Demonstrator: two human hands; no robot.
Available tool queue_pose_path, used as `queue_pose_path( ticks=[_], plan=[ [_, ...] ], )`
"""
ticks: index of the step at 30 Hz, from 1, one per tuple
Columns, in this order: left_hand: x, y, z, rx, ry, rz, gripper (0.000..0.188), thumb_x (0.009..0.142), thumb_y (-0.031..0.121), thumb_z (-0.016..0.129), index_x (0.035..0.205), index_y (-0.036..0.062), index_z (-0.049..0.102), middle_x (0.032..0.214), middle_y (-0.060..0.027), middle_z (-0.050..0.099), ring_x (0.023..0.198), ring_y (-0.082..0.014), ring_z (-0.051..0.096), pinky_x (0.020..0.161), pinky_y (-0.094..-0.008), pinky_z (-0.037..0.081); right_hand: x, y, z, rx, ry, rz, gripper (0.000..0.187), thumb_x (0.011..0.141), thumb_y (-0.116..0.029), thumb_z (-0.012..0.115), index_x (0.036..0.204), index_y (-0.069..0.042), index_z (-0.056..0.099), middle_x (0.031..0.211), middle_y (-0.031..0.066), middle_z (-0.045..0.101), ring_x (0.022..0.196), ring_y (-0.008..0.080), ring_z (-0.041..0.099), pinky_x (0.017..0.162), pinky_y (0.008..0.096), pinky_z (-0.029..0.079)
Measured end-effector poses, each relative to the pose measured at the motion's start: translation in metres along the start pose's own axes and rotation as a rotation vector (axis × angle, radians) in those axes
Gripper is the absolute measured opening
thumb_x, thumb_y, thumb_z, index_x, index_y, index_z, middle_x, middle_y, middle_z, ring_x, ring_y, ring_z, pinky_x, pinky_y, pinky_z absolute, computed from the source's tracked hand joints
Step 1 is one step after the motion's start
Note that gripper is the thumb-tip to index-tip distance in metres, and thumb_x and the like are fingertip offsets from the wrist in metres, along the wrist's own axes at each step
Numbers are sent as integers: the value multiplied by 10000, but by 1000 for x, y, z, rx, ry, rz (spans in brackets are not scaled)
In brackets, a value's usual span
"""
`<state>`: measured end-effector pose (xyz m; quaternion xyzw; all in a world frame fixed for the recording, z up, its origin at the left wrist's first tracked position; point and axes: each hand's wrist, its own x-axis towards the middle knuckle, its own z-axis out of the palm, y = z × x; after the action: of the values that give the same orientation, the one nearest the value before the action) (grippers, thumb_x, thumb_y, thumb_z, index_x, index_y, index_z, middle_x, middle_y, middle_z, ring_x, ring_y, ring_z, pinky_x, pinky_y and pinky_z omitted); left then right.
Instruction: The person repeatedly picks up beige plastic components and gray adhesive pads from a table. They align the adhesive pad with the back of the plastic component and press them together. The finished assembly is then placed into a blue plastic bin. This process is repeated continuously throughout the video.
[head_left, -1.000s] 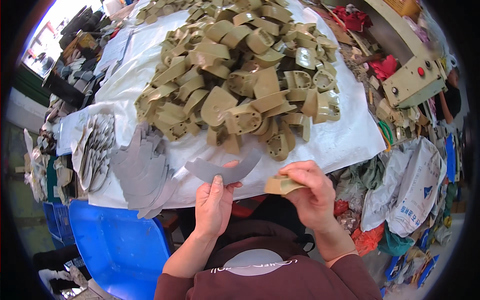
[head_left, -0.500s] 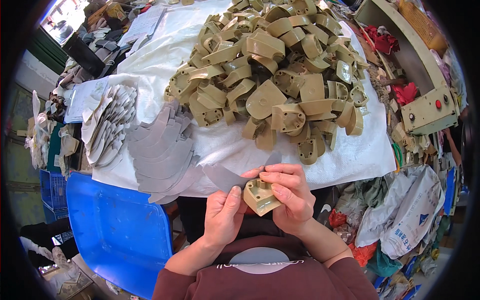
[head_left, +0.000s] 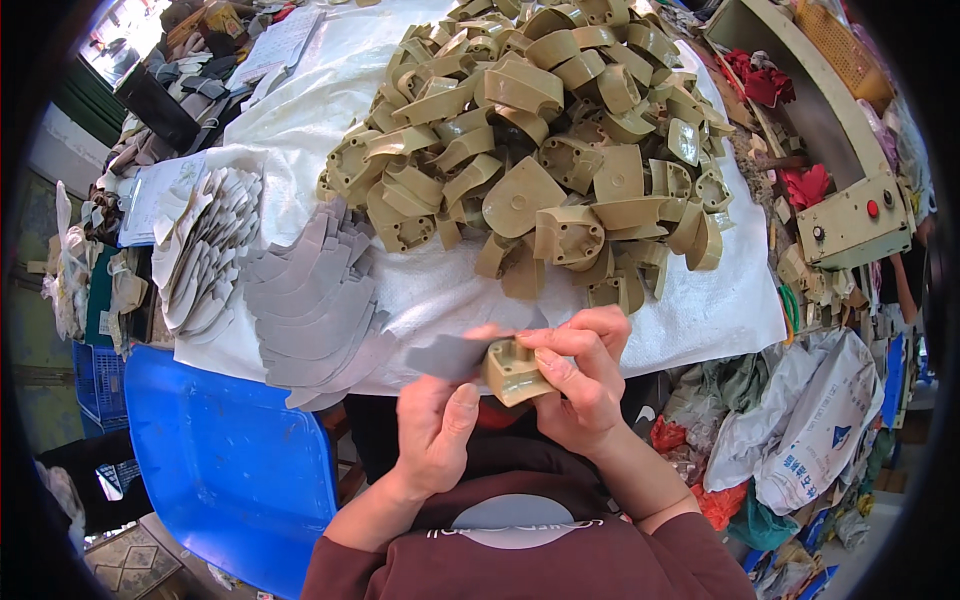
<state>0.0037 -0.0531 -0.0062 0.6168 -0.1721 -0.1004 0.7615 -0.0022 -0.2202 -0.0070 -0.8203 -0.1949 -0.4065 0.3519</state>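
My right hand point(head_left: 588, 385) grips a tan, glossy shoe heel point(head_left: 513, 374), its face with holes and a peg turned up. A thin grey curved cover piece point(head_left: 446, 357) lies against the heel's far side, and its tip shows near my right fingertips. My left hand point(head_left: 435, 428) is beside the heel with its thumb raised off the grey piece. The left fingers reach behind that piece, partly hidden and blurred by motion. Ahead on the table is a big heap of similar tan heels point(head_left: 523, 197). Left of it, grey pieces point(head_left: 305, 310) are fanned out in overlapping layers.
A second stack of pale pieces point(head_left: 205, 255) sits farther left on the white cloth point(head_left: 440, 280). Below the table's left edge stands a blue plastic tub point(head_left: 230, 470). A control box with buttons point(head_left: 857, 220) and white sacks point(head_left: 815, 430) are at the right.
My left thumb has lifted away from the grey piece and the hand has shifted slightly down and left. The right hand still holds the heel. The whole view has moved a little.
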Motion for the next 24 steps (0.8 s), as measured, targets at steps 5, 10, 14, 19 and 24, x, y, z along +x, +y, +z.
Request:
queue_pose_path(
  ticks=[5, 10, 14, 19, 24],
  plan=[
    [6, 14, -5, 338, 194, 47, 260, 970, 88, 465, 1090, -87, 615, 980, -137, 671, 886, -167, 638, 804, -274, 494, 11, -13, -16, -232, -181, 32, 308, 662, -96, 714, 938, -175, 602, 949, -13, 614, 834, 199, 489, 793, 465, 273],
    [6, 8, 0, 407, 180, 100, 181, 923, 9, 524, 1043, -50, 647, 933, -117, 694, 730, -92, 602, 629, -231, 468, 20, -23, -21, -341, -395, 95, 317, 625, -116, 719, 917, -177, 609, 869, -28, 546, 858, 200, 486, 803, 474, 252],
    [5, 3, 5, 520, 183, 146, 189, 898, -25, 530, 1046, -57, 643, 901, -146, 679, 741, -153, 626, 656, -251, 480, 21, -22, -22, -310, -457, 109, 399, 612, -17, 690, 978, -146, 599, 858, -19, 555, 791, 217, 473, 757, 436, 254],
    [5, -5, 16, 677, 198, 330, 258, 815, -57, 608, 1070, -37, 637, 897, -168, 657, 741, -274, 634, 667, -313, 505, 16, -10, -21, -249, -430, 124, 395, 621, -16, 706, 979, -138, 593, 814, -11, 547, 747, 211, 464, 731, 405, 251],
    [10, -19, 4, 446, 139, 298, 279, 777, -38, 670, 1051, 14, 660, 864, -109, 635, 746, -211, 590, 651, -295, 480, 7, 2, -19, 20, -377, 246, 326, 667, -65, 729, 960, -108, 594, 779, 24, 525, 755, 221, 486, 758, 410, 271]
  ],
)
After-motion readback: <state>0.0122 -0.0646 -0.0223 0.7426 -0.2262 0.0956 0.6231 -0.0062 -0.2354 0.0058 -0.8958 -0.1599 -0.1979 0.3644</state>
